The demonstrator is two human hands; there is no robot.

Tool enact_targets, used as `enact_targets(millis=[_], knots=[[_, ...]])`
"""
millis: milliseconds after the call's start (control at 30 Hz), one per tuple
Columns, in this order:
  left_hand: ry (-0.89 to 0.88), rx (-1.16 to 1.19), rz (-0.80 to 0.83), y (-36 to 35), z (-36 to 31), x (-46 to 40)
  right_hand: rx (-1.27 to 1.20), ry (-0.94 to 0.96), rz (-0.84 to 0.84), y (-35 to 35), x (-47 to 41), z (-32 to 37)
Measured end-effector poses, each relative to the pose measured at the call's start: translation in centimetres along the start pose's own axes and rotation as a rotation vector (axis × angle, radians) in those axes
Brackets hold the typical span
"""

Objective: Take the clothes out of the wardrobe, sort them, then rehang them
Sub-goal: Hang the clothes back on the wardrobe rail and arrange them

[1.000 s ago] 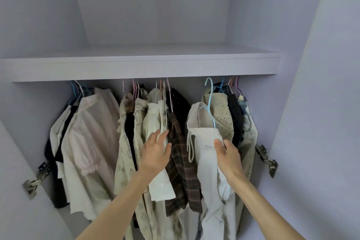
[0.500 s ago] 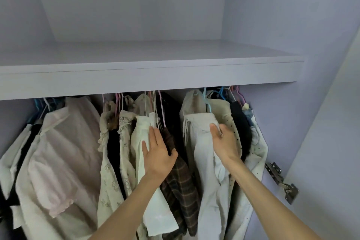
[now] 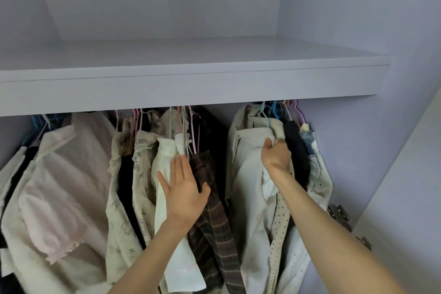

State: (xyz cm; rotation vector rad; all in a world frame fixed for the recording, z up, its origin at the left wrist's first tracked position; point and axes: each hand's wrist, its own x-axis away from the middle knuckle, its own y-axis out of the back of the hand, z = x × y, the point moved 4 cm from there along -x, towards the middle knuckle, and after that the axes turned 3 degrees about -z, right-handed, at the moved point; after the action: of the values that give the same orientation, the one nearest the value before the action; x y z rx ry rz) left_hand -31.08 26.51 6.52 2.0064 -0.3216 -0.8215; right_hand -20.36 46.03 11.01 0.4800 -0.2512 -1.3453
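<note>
Clothes hang on coloured hangers under the wardrobe shelf (image 3: 191,88). My left hand (image 3: 185,188) lies flat with straight fingers against a white shirt (image 3: 164,174), next to a dark plaid shirt (image 3: 212,207). My right hand (image 3: 276,156) grips the top of a cream garment (image 3: 248,174) near its light blue hanger (image 3: 265,114). Behind it hang a dotted beige piece (image 3: 279,222), a black one (image 3: 296,150) and denim (image 3: 307,138). A pale pink blouse (image 3: 64,188) and floral cream shirts (image 3: 140,167) hang at the left.
The wardrobe's right wall (image 3: 358,150) stands close behind the right-hand clothes. A metal door hinge (image 3: 338,213) sticks out at lower right beside the open door (image 3: 410,198). A gap shows between the plaid shirt and the cream garment.
The view has moved closer and upward. My right hand has climbed the cream garment to its top and closed on it. My left hand stays flat against the white shirt.
</note>
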Motion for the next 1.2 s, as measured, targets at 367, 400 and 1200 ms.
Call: enact_targets(millis=[367, 400, 1200], knots=[[-0.090, 0.670, 0.239, -2.1, -10.9, -3.2, 0.050, 0.313, -0.033, 4.7, 1.2, -1.9], [-0.068, 0.687, 0.277, -2.6, -12.0, -3.7, 0.106, 0.406, -0.171, 5.9, 1.4, -2.2], [-0.191, 0.828, 0.706, -8.1, -20.1, -5.3, -0.079, 0.405, -0.178, 6.9, 0.0, -9.5]])
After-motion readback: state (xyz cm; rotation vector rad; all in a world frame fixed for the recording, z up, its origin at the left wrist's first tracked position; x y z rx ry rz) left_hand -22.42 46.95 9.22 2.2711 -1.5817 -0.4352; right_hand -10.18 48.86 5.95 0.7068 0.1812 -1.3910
